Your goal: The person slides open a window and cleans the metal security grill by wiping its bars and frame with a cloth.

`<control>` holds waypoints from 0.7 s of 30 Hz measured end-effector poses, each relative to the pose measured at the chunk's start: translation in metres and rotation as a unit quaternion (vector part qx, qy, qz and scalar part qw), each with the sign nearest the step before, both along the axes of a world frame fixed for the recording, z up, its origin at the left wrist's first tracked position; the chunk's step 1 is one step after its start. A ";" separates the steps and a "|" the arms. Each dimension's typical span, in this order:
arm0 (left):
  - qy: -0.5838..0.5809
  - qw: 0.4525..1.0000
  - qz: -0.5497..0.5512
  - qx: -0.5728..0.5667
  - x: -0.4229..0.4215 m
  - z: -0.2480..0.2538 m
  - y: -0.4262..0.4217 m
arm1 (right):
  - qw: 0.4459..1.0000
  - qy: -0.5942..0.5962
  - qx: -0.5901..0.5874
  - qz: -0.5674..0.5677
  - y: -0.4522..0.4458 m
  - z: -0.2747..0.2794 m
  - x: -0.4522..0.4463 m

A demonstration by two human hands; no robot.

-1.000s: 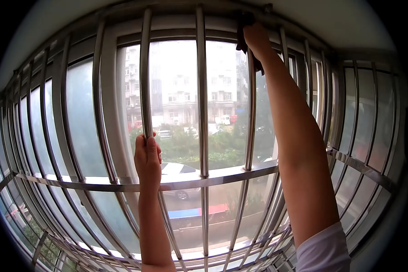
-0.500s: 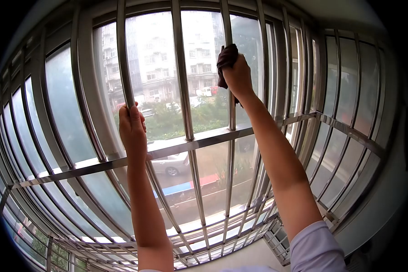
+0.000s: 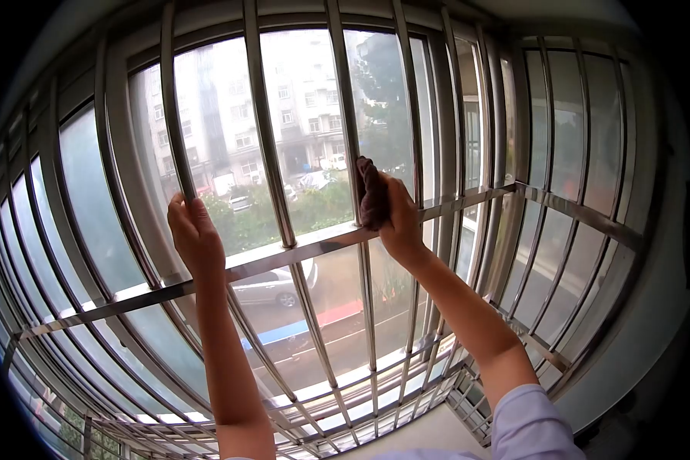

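My right hand (image 3: 400, 217) is closed around a dark brown cloth (image 3: 372, 198), which wraps a vertical metal bar (image 3: 343, 100) just above the horizontal rail (image 3: 322, 244). My left hand (image 3: 195, 234) grips another vertical bar (image 3: 173, 115) to the left, also a little above the rail. Its thumb lies along the front of that bar, and the fingers curl round the far side. Both arms reach forward and up from the bottom of the view.
More steel bars form a cage across the window, with a side section (image 3: 575, 153) at the right and lower bars (image 3: 353, 418) near the bottom. Behind them are window glass (image 3: 215, 92), a frosted pane (image 3: 92, 192) and, outside, a parked car (image 3: 272, 287).
My right hand has slid down the bar with the cloth, from high up to near the rail. My left hand stays on its bar. The view has shifted slightly.
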State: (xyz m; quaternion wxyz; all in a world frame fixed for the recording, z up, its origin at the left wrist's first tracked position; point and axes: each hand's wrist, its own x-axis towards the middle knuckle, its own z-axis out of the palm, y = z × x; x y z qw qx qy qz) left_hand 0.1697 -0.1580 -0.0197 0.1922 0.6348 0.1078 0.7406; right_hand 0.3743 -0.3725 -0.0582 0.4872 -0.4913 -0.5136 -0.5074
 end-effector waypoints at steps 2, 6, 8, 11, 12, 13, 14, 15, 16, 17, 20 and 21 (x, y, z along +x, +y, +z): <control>-0.018 0.880 0.459 0.123 0.004 0.002 -0.011 | 0.961 0.190 0.002 0.199 -0.020 0.002 0.007; 0.029 0.939 0.288 0.188 0.045 0.031 -0.053 | 0.941 0.166 0.227 0.189 -0.051 0.060 0.053; 0.004 0.954 0.253 0.161 0.078 0.051 -0.056 | 0.943 0.084 0.290 0.140 -0.062 0.103 0.065; 0.082 0.992 -0.054 -0.076 0.096 0.074 -0.067 | 0.985 0.024 0.165 -0.034 -0.064 0.138 0.105; 0.032 0.997 -0.056 -0.046 0.103 0.073 -0.052 | 0.948 -0.054 0.232 -0.212 -0.043 0.141 0.099; 0.025 0.998 -0.050 -0.038 0.102 0.072 -0.055 | 0.976 -0.002 0.126 -0.177 -0.031 0.145 0.097; 0.017 0.998 -0.043 -0.029 0.101 0.070 -0.057 | 0.977 0.038 0.100 -0.183 -0.019 0.141 0.093; 0.015 0.999 -0.039 -0.028 0.100 0.070 -0.058 | 0.976 0.078 0.073 -0.192 -0.009 0.140 0.079; 0.015 0.999 -0.037 -0.017 0.099 0.069 -0.058 | 0.976 0.077 0.074 -0.188 -0.010 0.147 0.079; 0.017 0.999 -0.036 -0.007 0.099 0.068 -0.058 | 0.975 0.087 0.058 -0.194 -0.012 0.157 0.081; 0.004 1.000 -0.021 -0.001 0.101 0.066 -0.059 | 0.958 0.090 0.046 -0.270 -0.012 0.196 0.077; 0.003 1.000 -0.018 0.001 0.101 0.066 -0.059 | 0.954 0.105 0.052 -0.277 -0.011 0.214 0.075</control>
